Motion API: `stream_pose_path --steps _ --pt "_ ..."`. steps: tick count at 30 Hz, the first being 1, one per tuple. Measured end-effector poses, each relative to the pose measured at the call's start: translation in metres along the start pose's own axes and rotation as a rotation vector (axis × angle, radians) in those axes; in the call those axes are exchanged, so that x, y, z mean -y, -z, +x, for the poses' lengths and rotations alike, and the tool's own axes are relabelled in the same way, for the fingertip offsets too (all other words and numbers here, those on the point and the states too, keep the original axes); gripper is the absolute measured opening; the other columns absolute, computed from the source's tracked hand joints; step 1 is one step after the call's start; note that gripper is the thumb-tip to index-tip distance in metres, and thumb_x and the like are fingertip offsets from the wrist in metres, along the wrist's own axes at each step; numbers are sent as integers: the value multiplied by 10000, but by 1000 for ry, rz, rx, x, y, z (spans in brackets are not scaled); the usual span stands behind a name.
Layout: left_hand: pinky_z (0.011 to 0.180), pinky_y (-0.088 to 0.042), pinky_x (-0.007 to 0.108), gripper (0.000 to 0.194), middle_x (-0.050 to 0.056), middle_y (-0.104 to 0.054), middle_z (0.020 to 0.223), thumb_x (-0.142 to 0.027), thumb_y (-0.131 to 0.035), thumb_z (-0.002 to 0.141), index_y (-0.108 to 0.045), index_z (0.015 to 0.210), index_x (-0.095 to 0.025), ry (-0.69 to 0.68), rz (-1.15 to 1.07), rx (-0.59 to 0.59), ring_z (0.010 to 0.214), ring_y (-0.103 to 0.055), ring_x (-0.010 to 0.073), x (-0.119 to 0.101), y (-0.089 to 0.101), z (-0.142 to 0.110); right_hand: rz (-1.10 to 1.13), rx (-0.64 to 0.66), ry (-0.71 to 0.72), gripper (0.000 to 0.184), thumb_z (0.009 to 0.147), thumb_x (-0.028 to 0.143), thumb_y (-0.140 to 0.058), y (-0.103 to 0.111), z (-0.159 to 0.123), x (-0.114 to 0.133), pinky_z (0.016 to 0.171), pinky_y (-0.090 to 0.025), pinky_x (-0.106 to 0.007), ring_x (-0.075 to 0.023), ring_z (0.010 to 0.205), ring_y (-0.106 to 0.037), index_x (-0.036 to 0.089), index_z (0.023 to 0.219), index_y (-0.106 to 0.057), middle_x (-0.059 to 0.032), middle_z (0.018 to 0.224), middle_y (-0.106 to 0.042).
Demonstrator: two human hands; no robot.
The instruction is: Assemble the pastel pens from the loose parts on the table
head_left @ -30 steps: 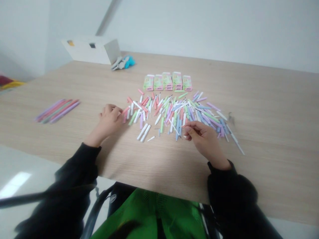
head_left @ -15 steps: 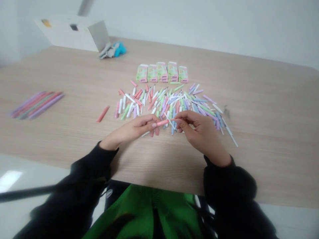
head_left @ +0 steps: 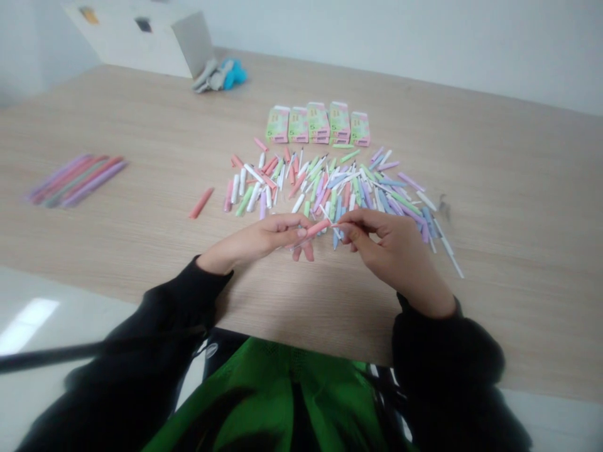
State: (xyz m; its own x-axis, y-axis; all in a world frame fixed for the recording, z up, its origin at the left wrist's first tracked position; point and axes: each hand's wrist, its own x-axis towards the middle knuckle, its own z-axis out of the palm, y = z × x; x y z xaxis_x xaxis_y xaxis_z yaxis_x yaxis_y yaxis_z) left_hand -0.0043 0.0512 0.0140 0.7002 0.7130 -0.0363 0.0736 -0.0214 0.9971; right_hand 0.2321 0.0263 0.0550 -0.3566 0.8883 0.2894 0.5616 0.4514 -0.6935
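My left hand is closed on a coral-pink pen barrel, held between thumb and fingers above the table with its right end tilted up. At that end, my right hand pinches a thin piece that looks like a pen refill; the fingertips hide most of it. Just behind both hands spreads a heap of pen parts: pink, white, green, purple and blue barrels and caps, with thin white refills among them. One loose coral pen piece lies left of the heap.
Several small green-and-pink boxes stand in a row behind the heap. A blurred group of coloured pens lies far left on the wooden table. At the back left are a white box and a grey-and-blue bundle.
The whole view has shifted, so the table things appear a little higher and further right. The pen barrel now tilts up more at its right end. Both hands keep their grips.
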Motion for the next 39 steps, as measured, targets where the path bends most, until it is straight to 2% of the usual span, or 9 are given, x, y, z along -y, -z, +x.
stream_pose_path --steps 4,8,12,15,18,22,28,35,39 --pt "639 -464 245 272 55 -729 801 -402 -554 989 -608 965 -137 -3 -69 22 633 -603 108 2 1 0 -21 -3 -6 121 913 194 -615 -3 1 -1 616 -452 -256 -131 601 -644 176 923 -734 7 678 -699" --pt "581 -449 226 214 22 -702 745 -357 -548 995 -601 1018 -151 3 -143 26 561 -593 95 1 -2 -2 10 -5 -20 105 913 198 -626 -6 1 -4 601 -457 -254 -119 584 -631 185 930 -728 13 678 -693" --pt "431 -305 190 279 -35 -624 609 -239 -542 981 -529 1258 -204 12 -314 -95 430 -464 81 -4 -6 -5 125 -103 -80 102 926 241 -622 -7 -2 -10 562 -460 -244 -107 559 -603 193 903 -709 16 668 -670" --pt "404 -217 187 190 -53 -500 527 -218 -551 960 -595 1136 -162 30 -396 -170 422 -407 76 -5 -7 -6 190 -126 -114 92 923 245 -629 -9 -4 -13 548 -463 -240 -103 556 -599 193 914 -704 16 673 -668" --pt "424 -233 192 147 -45 -479 543 -247 -578 949 -615 1043 -140 15 -395 -157 452 -404 75 -5 -7 -7 190 -103 -113 82 919 233 -633 -11 -4 -12 557 -462 -240 -98 559 -594 190 906 -701 23 663 -656" --pt "443 -246 207 195 -39 -479 576 -307 -591 955 -624 1066 -150 -20 -342 -124 477 -394 80 -4 -7 -7 193 -72 -96 87 925 228 -624 -12 -4 -9 563 -459 -244 -100 575 -592 188 904 -698 22 676 -653" --pt "456 -253 225 238 -36 -496 583 -339 -567 969 -618 1111 -156 12 -254 -115 474 -377 83 -3 -7 -5 80 5 -58 100 921 222 -629 -11 -5 -5 577 -451 -264 -116 582 -603 190 917 -724 9 691 -682" --pt "476 -305 228 251 -16 -543 624 -333 -558 958 -607 1120 -147 -2 -267 -77 503 -415 95 0 -6 -6 44 -74 -85 97 922 235 -626 -6 -5 -5 578 -464 -260 -118 563 -590 208 893 -714 10 673 -675" --pt "505 -332 230 260 -14 -554 637 -344 -537 980 -598 1136 -145 35 -210 -46 533 -439 101 -3 -7 -7 16 -8 -47 103 919 223 -630 -6 -5 -5 580 -457 -258 -117 577 -604 193 904 -727 7 691 -690"
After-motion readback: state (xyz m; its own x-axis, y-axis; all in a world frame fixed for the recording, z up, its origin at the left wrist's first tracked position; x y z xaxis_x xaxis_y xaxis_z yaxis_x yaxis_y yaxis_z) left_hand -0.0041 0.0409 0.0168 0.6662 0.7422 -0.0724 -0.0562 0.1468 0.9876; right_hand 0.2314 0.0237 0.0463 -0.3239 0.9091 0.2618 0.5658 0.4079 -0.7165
